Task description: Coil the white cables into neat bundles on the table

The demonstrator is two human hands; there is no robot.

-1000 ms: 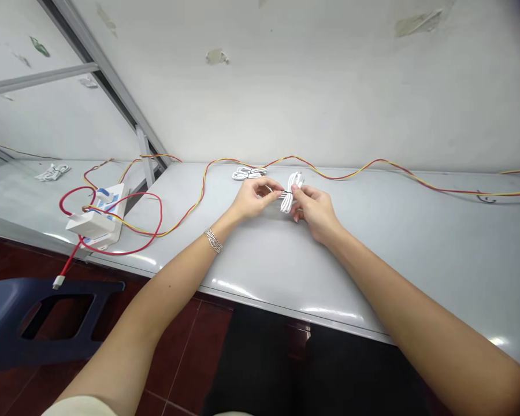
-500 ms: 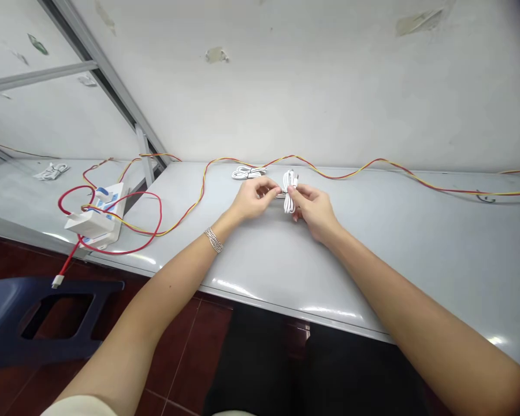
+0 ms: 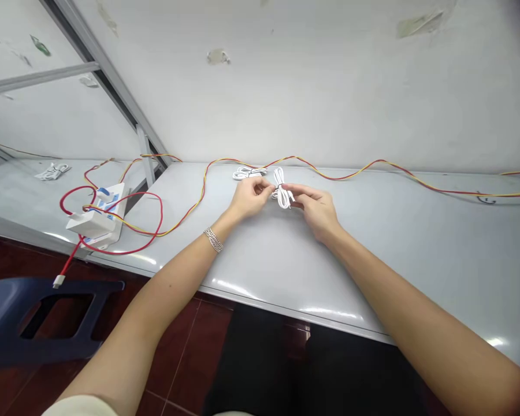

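A coiled white cable [image 3: 282, 198] with a dark tie around its middle is held between my hands, just above the table. The thumb and forefinger of my left hand [image 3: 249, 197] are pinched together at the tie, on the coil's left side. On the other side, my right hand [image 3: 318, 209] holds the coil with its fingertips; a plug end hangs near them. Behind my left hand lies another coiled white cable [image 3: 247, 173], also bound with a dark tie.
A red and yellow twisted wire [image 3: 364, 171] runs along the wall at the back of the grey table [image 3: 416, 248]. To the left sit a white power strip [image 3: 117, 216], a white charger [image 3: 91, 224] and a looped red cable [image 3: 160, 214]. A blue stool [image 3: 60, 349] stands below.
The held coil has shifted slightly left and turned, so its plug end now points downward right. My right hand's fingers have straightened and loosened around it. The left hand has moved a little left.
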